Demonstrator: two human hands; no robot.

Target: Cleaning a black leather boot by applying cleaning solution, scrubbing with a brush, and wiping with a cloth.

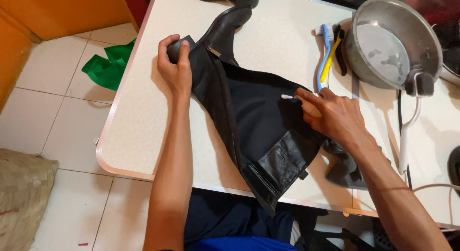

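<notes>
From the head camera, the black boot (249,112) lies on the table (139,131) with its long axis running from upper left to lower centre of the frame. Your left hand (176,69) clamps its upper-left end. Your right hand (335,117), right of centre, pinches a small white-tipped brush (289,96) whose tip points left onto the boot's dark shaft.

The left hand (176,68) curled shut, its forearm straight. The right hand (335,118) pinched its fingertips (301,96), wrist bent inward toward the left hand.
</notes>
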